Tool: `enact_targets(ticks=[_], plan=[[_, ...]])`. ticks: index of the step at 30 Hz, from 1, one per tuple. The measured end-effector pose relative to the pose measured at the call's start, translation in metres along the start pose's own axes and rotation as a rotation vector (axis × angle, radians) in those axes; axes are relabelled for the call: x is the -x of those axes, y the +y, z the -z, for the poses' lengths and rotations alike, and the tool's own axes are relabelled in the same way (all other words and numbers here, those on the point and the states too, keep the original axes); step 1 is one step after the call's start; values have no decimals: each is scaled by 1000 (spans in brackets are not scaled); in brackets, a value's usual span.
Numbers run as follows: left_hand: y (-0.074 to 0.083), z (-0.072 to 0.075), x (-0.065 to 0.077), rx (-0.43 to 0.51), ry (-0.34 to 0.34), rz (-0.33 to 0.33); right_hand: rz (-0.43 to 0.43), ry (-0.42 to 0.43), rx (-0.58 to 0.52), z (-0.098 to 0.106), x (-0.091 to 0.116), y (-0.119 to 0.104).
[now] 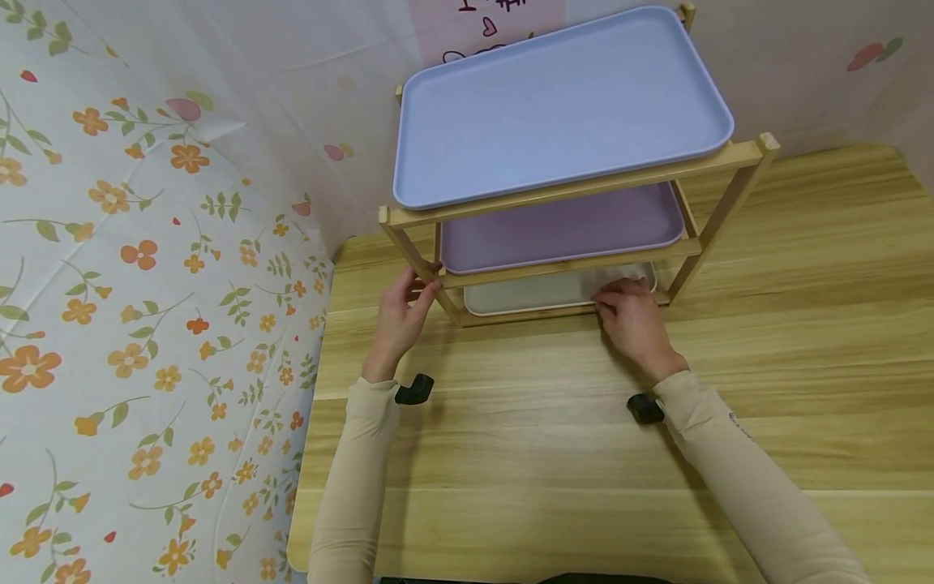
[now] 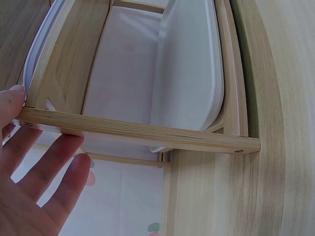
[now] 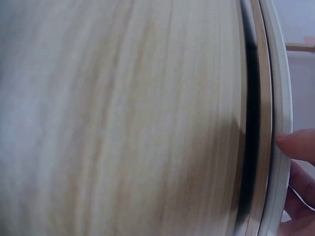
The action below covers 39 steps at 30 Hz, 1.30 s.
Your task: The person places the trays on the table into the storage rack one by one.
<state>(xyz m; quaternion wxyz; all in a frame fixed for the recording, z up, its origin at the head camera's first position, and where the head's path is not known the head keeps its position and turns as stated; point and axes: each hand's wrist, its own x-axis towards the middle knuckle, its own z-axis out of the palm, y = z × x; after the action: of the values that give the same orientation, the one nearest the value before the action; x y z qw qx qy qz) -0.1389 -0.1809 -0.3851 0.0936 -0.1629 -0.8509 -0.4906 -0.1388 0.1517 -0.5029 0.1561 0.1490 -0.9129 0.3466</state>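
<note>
A three-tier wooden rack (image 1: 718,207) stands on the table, with a blue tray (image 1: 562,105) on top, a purple tray (image 1: 562,227) in the middle and a white tray (image 1: 529,292) at the bottom. My left hand (image 1: 400,316) holds the rack's left front post (image 2: 138,132) near the middle tier, thumb on one side and fingers on the other. At the bottom tier, my right hand (image 1: 633,320) pinches the front rim of the white tray near its right end. In the right wrist view, the thumb (image 3: 298,144) lies on that rim; part of the fingers is out of frame.
The wood-grain table (image 1: 525,454) extends in front of the rack and to its right. A floral cloth (image 1: 168,284) hangs along the left side, and a pale printed cloth (image 1: 314,65) is behind the rack. Black wrist devices (image 1: 414,389) stick out beside both sleeves.
</note>
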Motion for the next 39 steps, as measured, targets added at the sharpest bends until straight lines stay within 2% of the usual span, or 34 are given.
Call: enact_targets(ticks=[16, 21, 24, 27, 32, 37, 39], plan=[[1, 0, 0, -18, 4, -20, -20, -2, 2, 0, 1, 1], [1, -1, -1, -15, 2, -30, -16, -42, -4, 2, 2, 2], [1, -2, -1, -5, -9, -27, -19, -63, -14, 5, 3, 3], [1, -4, 0, -5, -33, -15, -15, -33, -40, 8, 6, 4], [4, -4, 1, -19, -62, -8, 25, 44, -112, 18, 10, -1], [6, 1, 4, -59, -39, -32, 93, -15, -173, 41, 19, -8], [-5, 6, 6, -97, -45, -44, 156, -19, -215, 52, 25, -8]])
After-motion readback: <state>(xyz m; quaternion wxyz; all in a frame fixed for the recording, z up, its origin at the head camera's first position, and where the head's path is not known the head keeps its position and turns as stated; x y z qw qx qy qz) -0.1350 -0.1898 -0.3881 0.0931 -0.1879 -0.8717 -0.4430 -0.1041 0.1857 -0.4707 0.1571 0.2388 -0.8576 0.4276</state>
